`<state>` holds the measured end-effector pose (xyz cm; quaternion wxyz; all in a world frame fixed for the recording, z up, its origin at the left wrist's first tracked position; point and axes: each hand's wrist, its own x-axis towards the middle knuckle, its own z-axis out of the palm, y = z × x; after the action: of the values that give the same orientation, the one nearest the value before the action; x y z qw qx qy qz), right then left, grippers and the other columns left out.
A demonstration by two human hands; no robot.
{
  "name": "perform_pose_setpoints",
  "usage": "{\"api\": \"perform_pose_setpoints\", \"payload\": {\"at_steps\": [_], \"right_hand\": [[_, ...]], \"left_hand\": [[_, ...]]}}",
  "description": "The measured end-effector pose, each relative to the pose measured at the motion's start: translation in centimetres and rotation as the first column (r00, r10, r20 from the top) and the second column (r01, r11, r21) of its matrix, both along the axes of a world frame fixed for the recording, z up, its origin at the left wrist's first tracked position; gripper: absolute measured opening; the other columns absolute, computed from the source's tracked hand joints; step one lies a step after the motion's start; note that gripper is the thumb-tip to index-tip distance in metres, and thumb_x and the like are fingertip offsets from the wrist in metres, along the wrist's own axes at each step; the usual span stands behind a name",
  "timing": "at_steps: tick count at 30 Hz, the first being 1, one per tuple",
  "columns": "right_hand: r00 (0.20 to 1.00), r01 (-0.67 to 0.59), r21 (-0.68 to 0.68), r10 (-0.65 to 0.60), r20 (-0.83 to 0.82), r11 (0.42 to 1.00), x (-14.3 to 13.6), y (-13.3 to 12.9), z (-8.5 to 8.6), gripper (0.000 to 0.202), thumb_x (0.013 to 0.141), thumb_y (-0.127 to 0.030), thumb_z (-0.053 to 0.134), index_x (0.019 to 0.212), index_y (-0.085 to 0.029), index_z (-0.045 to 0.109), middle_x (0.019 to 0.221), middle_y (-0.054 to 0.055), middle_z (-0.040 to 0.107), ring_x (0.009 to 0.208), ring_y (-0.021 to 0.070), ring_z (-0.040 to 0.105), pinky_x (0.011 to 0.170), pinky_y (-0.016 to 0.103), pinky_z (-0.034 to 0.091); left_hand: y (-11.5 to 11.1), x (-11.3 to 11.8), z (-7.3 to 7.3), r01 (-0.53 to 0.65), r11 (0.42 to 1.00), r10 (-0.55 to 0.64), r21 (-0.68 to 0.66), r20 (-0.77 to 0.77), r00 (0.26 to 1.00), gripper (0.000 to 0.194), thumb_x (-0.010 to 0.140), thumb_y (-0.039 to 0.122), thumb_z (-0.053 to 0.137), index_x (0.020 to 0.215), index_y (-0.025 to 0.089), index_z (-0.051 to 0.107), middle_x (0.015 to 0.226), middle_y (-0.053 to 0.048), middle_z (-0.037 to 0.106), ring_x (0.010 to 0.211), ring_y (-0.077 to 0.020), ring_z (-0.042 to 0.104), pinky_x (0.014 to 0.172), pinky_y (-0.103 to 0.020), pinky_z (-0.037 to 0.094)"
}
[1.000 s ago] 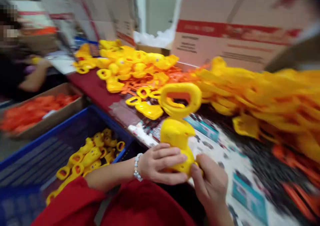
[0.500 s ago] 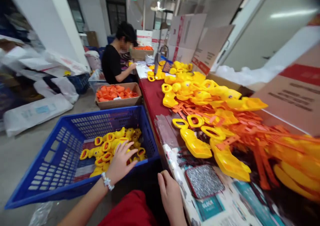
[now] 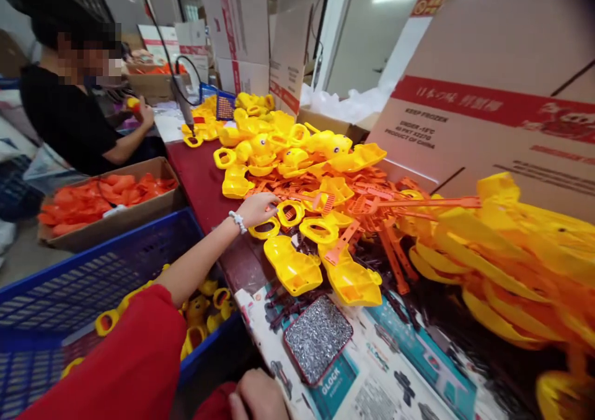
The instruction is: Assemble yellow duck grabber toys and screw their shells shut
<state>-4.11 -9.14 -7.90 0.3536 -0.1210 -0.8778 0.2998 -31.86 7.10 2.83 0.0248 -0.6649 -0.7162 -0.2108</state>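
Observation:
My left hand point(image 3: 258, 210), with a beaded bracelet on its wrist, reaches over the table at the near edge of the pile. Its fingers are slightly bent and apart, beside a yellow oval ring point(image 3: 264, 228) and some orange plastic strips point(image 3: 297, 188); I see nothing held in it. Below the rings lie two yellow duck-shaped shell halves point(image 3: 292, 265), hollow side up. My right hand point(image 3: 261, 396) is low at the table's near edge, curled and partly cut off by the frame, with nothing visible in it.
A blue basket point(image 3: 139, 246) with yellow ducks stands left of the table, near a carton of orange parts point(image 3: 111, 200). More yellow shells point(image 3: 511, 265) are stacked at the right. A glittery grey pad point(image 3: 318, 339) lies in front. A co-worker point(image 3: 69, 110) sits at the far left.
My left hand has left the basket of ducks and moved right, onto the table beside the yellow rings. The view has turned right. My right hand stays low by the table edge.

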Motion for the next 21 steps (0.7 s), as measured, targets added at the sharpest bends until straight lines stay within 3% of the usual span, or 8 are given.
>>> {"api": "perform_pose_setpoints", "payload": {"at_steps": [4,7,9,11,13,17,19,21], "right_hand": [[0.999,0.016,-0.053,-0.014,0.04,0.998,-0.2,-0.2,0.1,0.051,0.103,-0.039,0.008,0.066,-0.018,0.034,0.056,-0.001,0.047,0.05,0.0116,0.041,0.047,0.026,0.025],[0.997,0.007,-0.113,0.002,0.076,0.994,0.0,-0.5,0.3,0.051,0.103,-0.041,0.009,0.066,-0.018,0.036,0.059,0.001,0.049,0.053,0.0128,0.042,0.05,0.027,0.024],[0.995,-0.002,-0.161,0.017,0.095,0.987,0.2,-0.5,0.5,0.05,0.102,-0.042,0.014,0.066,-0.018,0.037,0.061,0.001,0.05,0.055,0.0131,0.042,0.051,0.028,0.024],[0.994,0.001,-0.222,0.024,0.107,0.975,0.5,-0.5,0.8,0.047,0.101,-0.042,0.02,0.065,-0.018,0.036,0.06,0.001,0.049,0.055,0.0123,0.041,0.051,0.027,0.024],[0.995,0.016,-0.286,0.014,0.102,0.958,0.9,-0.5,1.2,0.047,0.101,-0.043,0.023,0.064,-0.017,0.036,0.059,0.0,0.047,0.054,0.0109,0.041,0.051,0.026,0.025],[0.998,0.054,-0.377,-0.039,0.047,0.925,2.5,-1.3,2.2,0.051,0.1,-0.05,0.024,0.065,-0.017,0.041,0.058,-0.001,0.047,0.054,0.0098,0.043,0.051,0.023,0.028],[0.997,0.07,-0.406,-0.07,0.017,0.911,3.7,-1.4,2.8,0.051,0.099,-0.052,0.029,0.065,-0.017,0.043,0.058,-0.001,0.048,0.056,0.0103,0.045,0.053,0.023,0.03],[0.995,0.079,-0.446,-0.096,-0.015,0.892,5.4,-1.1,3.5,0.046,0.099,-0.049,0.037,0.067,-0.017,0.048,0.061,-0.001,0.051,0.058,0.0106,0.048,0.056,0.023,0.032]], "left_hand": [[0.8,1.6,0.2,0.138,0.989,-0.136,-0.06,0.022,0.99,0.026,0.088,0.039,0.06,0.087,0.013,0.064,0.086,-0.006,0.067,0.083,-0.0199,0.064,0.077,-0.038,0.051],[0.7,4.7,0.1,0.267,0.964,-0.267,-0.007,0.046,0.963,0.041,0.073,0.045,0.075,0.101,0.016,0.064,0.105,-0.01,0.067,0.101,-0.0251,0.061,0.088,-0.039,0.047],[1.2,6.9,0.2,0.361,0.932,-0.363,0.038,0.066,0.929,0.052,0.059,0.041,0.084,0.103,0.022,0.064,0.113,-0.006,0.066,0.11,-0.0248,0.058,0.095,-0.037,0.043],[2.4,8.1,1.0,0.378,0.921,-0.386,0.099,0.095,0.917,0.036,0.061,0.033,0.083,0.091,0.023,0.066,0.101,-0.002,0.071,0.101,-0.0217,0.063,0.09,-0.033,0.045],[4.1,7.8,2.7,0.293,0.936,-0.322,0.194,0.141,0.936,0.011,0.076,0.028,0.07,0.076,0.018,0.064,0.078,-0.002,0.071,0.078,-0.0179,0.066,0.075,-0.03,0.049],[5.7,4.3,8.3,0.001,0.909,-0.135,0.416,0.294,0.946,0.03,0.093,0.027,0.043,0.067,0.016,0.054,0.059,0.0,0.061,0.054,-0.0127,0.058,0.054,-0.027,0.047],[4.1,3.2,10.5,-0.105,0.859,-0.091,0.501,0.351,0.932,0.03,0.094,0.03,0.042,0.069,0.016,0.053,0.059,0.002,0.059,0.049,-0.0096,0.054,0.052,-0.026,0.047],[0.5,3.7,11.0,-0.179,0.79,-0.063,0.587,0.368,0.928,0.026,0.093,0.034,0.045,0.078,0.015,0.055,0.064,0.003,0.058,0.052,-0.009,0.053,0.054,-0.026,0.048]]}}
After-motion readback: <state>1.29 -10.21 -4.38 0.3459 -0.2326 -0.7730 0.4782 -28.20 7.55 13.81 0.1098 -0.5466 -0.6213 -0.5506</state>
